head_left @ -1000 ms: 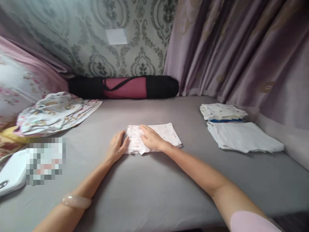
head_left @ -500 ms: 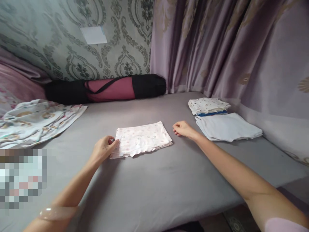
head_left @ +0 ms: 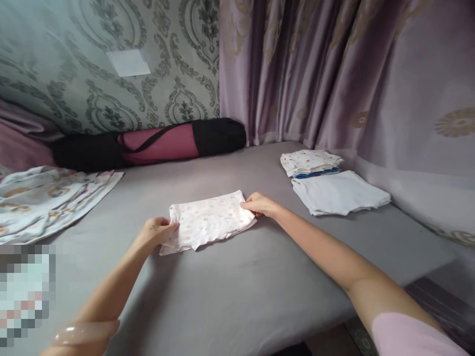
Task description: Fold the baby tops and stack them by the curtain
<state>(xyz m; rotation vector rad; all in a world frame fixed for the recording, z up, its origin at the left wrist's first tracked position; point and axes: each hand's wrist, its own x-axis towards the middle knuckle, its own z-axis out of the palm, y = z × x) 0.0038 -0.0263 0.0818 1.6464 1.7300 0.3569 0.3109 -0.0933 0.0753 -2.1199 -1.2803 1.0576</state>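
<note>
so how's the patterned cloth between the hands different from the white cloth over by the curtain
The patterned cloth is pale pink with small prints, while the white cloth looks plain. The left hand and right hand pinch the patterned cloth at opposite sides; neither touches the white cloth. The patterned cloth is mid-bed, whereas the white cloth lies nearer the curtain. Both are folded.

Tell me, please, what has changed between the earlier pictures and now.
The right hand lay on the folded printed cloth, lifted off to the right, and has now returned and taken hold of its right edge. The left hand keeps its grip at the left edge. The white pile and maroon-black bag stayed put.
</note>
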